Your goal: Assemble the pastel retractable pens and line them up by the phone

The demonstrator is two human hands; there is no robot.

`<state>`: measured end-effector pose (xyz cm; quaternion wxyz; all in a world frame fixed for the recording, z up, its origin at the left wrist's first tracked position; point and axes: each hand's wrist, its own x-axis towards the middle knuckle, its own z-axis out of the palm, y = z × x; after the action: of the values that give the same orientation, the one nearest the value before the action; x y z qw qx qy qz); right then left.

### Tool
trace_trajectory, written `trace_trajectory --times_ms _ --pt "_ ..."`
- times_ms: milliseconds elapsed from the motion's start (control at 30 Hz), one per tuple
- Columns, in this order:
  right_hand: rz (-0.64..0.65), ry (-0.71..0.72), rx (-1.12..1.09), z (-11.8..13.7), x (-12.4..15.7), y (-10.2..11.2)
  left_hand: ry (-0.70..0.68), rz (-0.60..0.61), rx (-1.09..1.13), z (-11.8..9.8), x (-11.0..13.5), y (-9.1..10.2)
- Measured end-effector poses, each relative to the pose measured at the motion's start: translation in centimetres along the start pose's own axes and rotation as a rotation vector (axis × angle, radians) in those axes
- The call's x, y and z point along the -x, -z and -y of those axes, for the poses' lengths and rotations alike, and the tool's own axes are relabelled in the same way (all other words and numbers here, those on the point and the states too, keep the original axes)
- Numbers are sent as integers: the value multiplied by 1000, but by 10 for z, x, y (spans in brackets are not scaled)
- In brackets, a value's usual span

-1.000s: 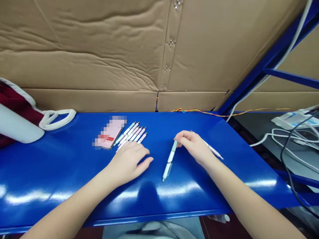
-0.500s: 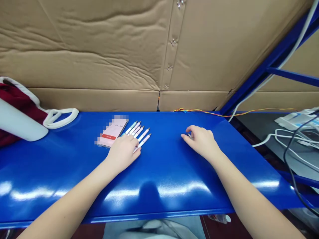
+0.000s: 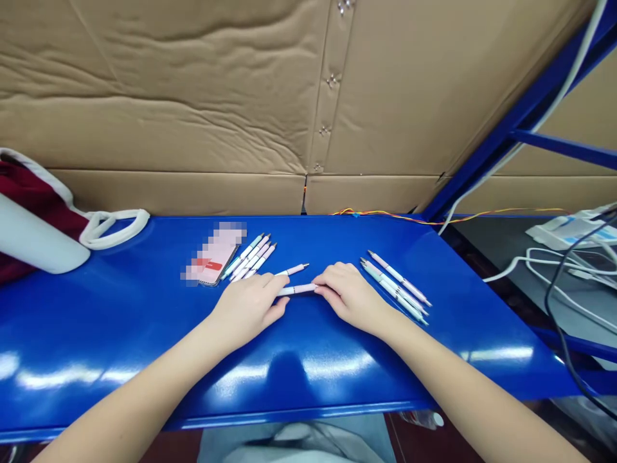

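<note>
A pink-and-white pen (image 3: 297, 290) lies level between my hands. My left hand (image 3: 248, 307) covers its left end and my right hand (image 3: 348, 298) pinches its right end. A second pink pen (image 3: 292, 270) lies just above, touching neither hand. To the left, a row of slim pastel pens (image 3: 248, 257) lies beside a phone (image 3: 214, 254) with a pixelated screen. To the right of my right hand, several pink and pale-blue pens (image 3: 395, 287) lie side by side, close to my wrist.
The pens lie on a glossy blue metal table (image 3: 120, 308) backed by corrugated cardboard (image 3: 183, 96). A white and maroon bag (image 3: 33, 235) sits at its left end. An orange-yellow wire (image 3: 385, 215) runs along the back edge. White cables (image 3: 554, 276) lie beyond the right edge.
My hands have moved together at the table's middle, now holding a pen between them. Several pens now lie at the right, and the left row has fewer pink pens.
</note>
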<state>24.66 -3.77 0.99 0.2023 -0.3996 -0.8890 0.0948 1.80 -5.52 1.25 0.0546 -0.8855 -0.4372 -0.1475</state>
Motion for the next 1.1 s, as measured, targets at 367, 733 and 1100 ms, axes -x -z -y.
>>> trace_trajectory --times_ms 367,733,1100 --pt "-7 61 273 18 4 -10 -127 51 78 -1 2 6" --pt "125 -74 -213 6 -1 0 -27 118 126 2 0 7" --pt "142 -76 -217 5 -1 -4 -12 183 177 1 0 7"
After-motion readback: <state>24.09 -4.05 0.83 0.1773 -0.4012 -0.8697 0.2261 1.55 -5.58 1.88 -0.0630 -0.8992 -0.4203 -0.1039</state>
